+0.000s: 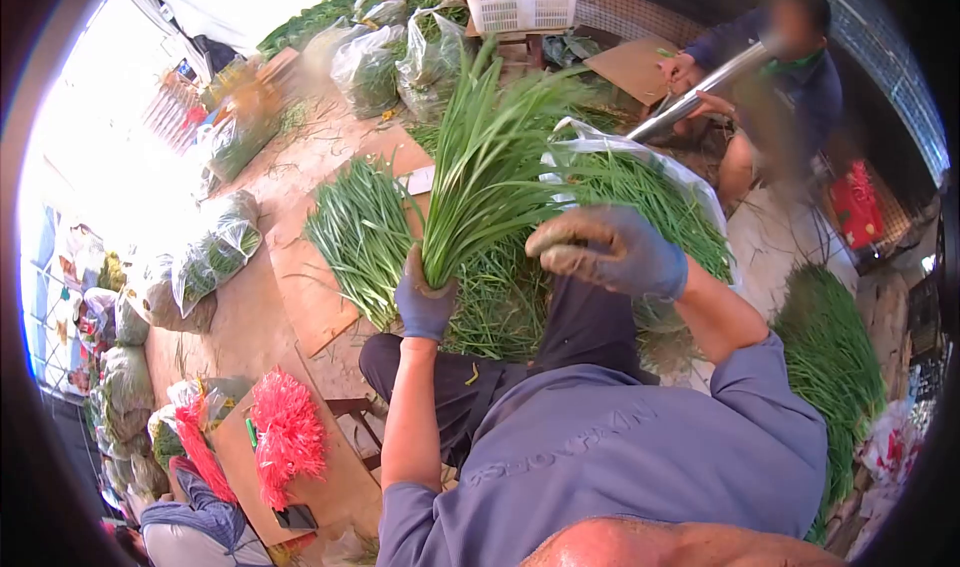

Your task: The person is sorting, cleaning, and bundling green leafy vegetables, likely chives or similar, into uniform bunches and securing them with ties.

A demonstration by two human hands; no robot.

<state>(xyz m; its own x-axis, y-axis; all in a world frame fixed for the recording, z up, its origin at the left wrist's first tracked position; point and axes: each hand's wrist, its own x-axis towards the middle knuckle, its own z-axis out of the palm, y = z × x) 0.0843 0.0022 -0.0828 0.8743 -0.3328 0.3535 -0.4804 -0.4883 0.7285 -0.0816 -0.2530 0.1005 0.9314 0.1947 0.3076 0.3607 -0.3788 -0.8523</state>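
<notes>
My left hand (426, 299), in a blue-grey glove, is closed around the lower stems of a bunch of garlic chives (480, 182). The bunch stands upright, its long green leaves fanning up and to the right. To its right hovers my right hand (612, 254), gloved and dirt-stained, fingers loosely curled and apart with nothing visible in them. Left of the bunch, a pile of chives (362, 235) lies on a cardboard sheet (310, 302). Beyond my right hand, more chives (640, 189) fill an open clear plastic bag (715, 212). Loose chives (495, 312) lie between my legs.
A co-worker (800, 97) sits at right, hands by a shiny metal pole (705, 92). Bagged greens (365, 72) and a white crate (520, 2) stand at the back. Red ties (288, 432) lie lower left near another person (195, 527). Chives (825, 357) are heaped at right.
</notes>
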